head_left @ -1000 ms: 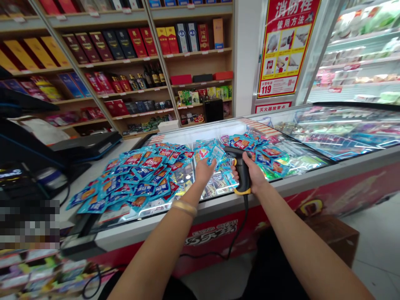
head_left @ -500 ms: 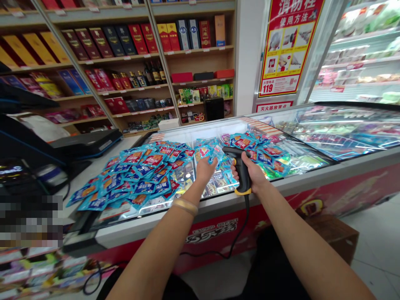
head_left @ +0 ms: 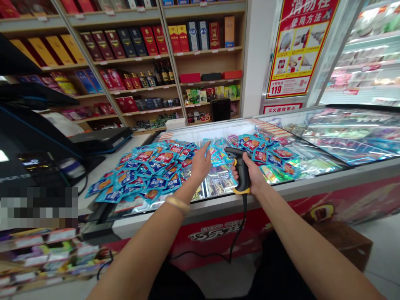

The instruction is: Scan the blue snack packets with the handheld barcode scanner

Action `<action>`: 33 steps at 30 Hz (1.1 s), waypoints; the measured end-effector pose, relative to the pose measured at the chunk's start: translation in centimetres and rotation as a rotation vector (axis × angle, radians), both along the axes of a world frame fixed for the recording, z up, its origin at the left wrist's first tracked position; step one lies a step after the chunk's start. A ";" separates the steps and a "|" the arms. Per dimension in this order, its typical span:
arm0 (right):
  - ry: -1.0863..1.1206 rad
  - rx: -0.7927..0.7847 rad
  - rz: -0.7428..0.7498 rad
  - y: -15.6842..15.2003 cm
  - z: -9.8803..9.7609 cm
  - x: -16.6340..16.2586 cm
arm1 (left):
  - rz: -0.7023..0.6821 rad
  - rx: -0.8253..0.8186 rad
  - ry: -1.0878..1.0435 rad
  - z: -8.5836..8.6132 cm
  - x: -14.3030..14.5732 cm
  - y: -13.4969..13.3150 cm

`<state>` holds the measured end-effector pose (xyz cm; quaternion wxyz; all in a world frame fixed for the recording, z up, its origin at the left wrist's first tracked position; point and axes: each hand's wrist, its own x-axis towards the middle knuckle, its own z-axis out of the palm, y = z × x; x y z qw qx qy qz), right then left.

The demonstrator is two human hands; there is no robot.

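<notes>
Wooden shelves (head_left: 208, 63) stocked with packaged goods, yellow boxes (head_left: 56, 51) standing at left, dark bottles (head_left: 164, 76) on a middle level, black case (head_left: 221, 110) lower down, small white box (head_left: 175, 123) left of it — red-and-yellow poster (head_left: 301, 54) marked 119 farther right, brown carton (head_left: 346, 245) low at right.

One camera is riding on the person's head, looking forward and down from above the near side of the freezer (head_left: 290, 190). It is viewing the left hand (head_left: 201, 165) and the right hand (head_left: 255, 178) from close by, around the middle of a wide view. Beyond them, it is facing wall shelves (head_left: 206, 52) at the far left and a red poster (head_left: 300, 52) farther right, while catching floor (head_left: 384, 246) at the near right.
</notes>
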<state>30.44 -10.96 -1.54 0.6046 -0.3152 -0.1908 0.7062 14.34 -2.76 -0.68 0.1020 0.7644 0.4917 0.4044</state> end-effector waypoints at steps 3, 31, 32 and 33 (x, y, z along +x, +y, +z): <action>0.036 -0.002 0.064 0.8 0.3 -3.0 | 0.006 0.180 0.103 1.8 -4.8 0.7; 0.103 -0.003 0.191 1.3 0.3 -8.8 | 0.438 0.104 0.504 2.6 -14.6 -1.0; 0.101 -0.002 0.176 1.1 0.3 -8.2 | 0.417 0.127 0.494 2.6 -13.6 -1.0; 0.099 0.000 0.158 0.9 0.3 -7.4 | 0.388 0.149 0.485 2.6 -12.4 -1.0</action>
